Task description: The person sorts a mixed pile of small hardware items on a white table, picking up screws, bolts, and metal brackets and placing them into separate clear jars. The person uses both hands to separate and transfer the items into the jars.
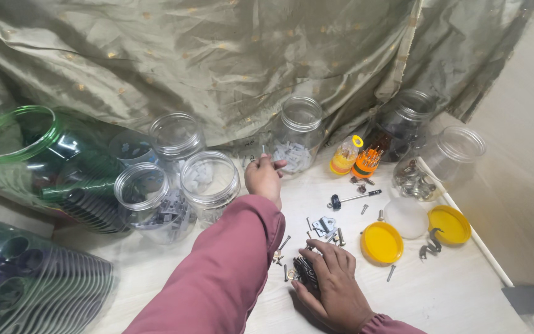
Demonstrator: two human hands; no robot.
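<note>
Left hand is up at the centre of the frame, fingers pinched shut on a small screw, just in front of a clear jar at upper centre. Right hand sits low at bottom centre, fingers curled around a dark metal bundle on the tabletop. Loose screws lie scattered between them, and two yellow lids rest to the right.
</note>
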